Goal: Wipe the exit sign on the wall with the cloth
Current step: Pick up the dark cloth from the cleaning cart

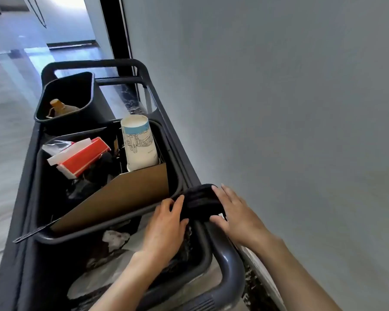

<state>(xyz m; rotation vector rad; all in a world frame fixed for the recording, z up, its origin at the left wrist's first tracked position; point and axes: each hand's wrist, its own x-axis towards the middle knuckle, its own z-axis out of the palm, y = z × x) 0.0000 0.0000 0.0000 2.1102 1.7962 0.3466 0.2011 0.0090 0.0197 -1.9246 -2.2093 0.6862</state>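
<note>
A dark cloth [199, 202] lies draped over the right rail of a black cart, at the corner of the near bin. My left hand [166, 223] grips its left side with thumb and fingers curled into the fabric. My right hand [230, 212] rests on its right side, fingers spread over the top and thumb under the edge. No exit sign shows in the head view; only a plain grey wall [279, 97] rises to the right.
The black cart [230, 272] runs along the wall. Its middle bin [175, 176] holds a paper cup [138, 142], a red box [83, 157] and brown cardboard [126, 194]. A far bin [67, 97] holds a bottle. Crumpled plastic lies in the near bin. Shiny floor stretches left.
</note>
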